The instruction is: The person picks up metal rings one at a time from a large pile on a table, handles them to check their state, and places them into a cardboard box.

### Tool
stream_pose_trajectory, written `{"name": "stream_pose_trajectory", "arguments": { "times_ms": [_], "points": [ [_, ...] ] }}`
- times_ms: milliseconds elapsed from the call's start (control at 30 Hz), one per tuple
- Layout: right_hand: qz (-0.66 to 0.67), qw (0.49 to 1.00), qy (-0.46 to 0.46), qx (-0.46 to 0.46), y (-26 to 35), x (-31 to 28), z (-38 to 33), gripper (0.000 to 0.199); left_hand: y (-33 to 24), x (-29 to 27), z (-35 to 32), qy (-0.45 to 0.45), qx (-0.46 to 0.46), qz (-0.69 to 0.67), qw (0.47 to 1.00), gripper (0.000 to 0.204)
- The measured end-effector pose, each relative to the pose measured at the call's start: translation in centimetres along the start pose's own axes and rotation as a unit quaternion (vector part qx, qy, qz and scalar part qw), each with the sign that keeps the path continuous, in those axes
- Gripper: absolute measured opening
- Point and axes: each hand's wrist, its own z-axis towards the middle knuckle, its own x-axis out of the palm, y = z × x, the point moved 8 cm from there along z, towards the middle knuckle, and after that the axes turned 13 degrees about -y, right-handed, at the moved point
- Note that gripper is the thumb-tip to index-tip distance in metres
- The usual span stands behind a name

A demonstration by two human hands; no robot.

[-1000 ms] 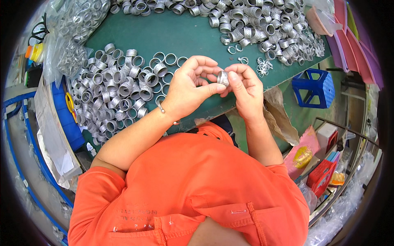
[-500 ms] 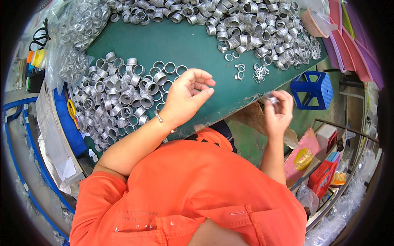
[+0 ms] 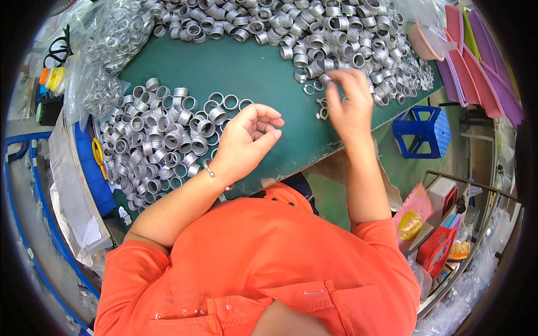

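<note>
My left hand hovers over the near middle of the table, fingers loosely curled and thumb apart, with nothing visible in it. Beside it spreads a heap of short grey ribbed metal rings. My right hand reaches to the near edge of a larger far pile of similar rings. Its thumb and fingers are parted, with the fingertips beside one ring; whether they touch it is unclear. Thin ring clamps lie just left of that hand, which hides part of what is below it.
A clear plastic bag of rings stands at the far left of the green table. Black-handled scissors and yellow-handled ones are at the left. A blue stool and pink and purple bins stand right.
My right hand has moved from beyond the table's right edge, where it held a small blurred shiny thing, up and left to the far pile. My left hand has barely moved.
</note>
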Motion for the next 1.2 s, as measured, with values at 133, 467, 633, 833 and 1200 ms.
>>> {"name": "stream_pose_trajectory", "arguments": {
  "times_ms": [133, 467, 633, 833, 1200],
  "points": [
    [-0.114, 0.988, 0.043, -0.094, 2.5, 6.9, 1.7, 0.01, -1.5, -1.5, 0.5, -0.027, 0.023, -0.008, 0.999, 0.026],
    [0.018, 0.993, 0.085, -0.082, 3.6, 8.2, 0.9, 0.013, -1.4, -3.1, 1.0, -0.081, -0.01, -0.074, 0.994, 0.031],
    [0.244, 0.967, 0.063, -0.051, 7.8, 4.1, -0.8, 0.025, -0.9, -2.5, 1.8, -0.079, -0.052, -0.101, 0.99, 0.04],
    [0.401, 0.853, 0.025, 0.333, 3.2, 3.7, -4.1, 0.023, -1.8, -1.1, 1.1, -0.035, 0.014, -0.145, 0.989, 0.051],
    [0.144, 0.96, 0.042, 0.239, -0.9, -5.5, -6.7, 0.019, -6.2, -1.9, 0.3, -0.017, 0.233, 0.219, 0.947, 0.037]
  ]
}}
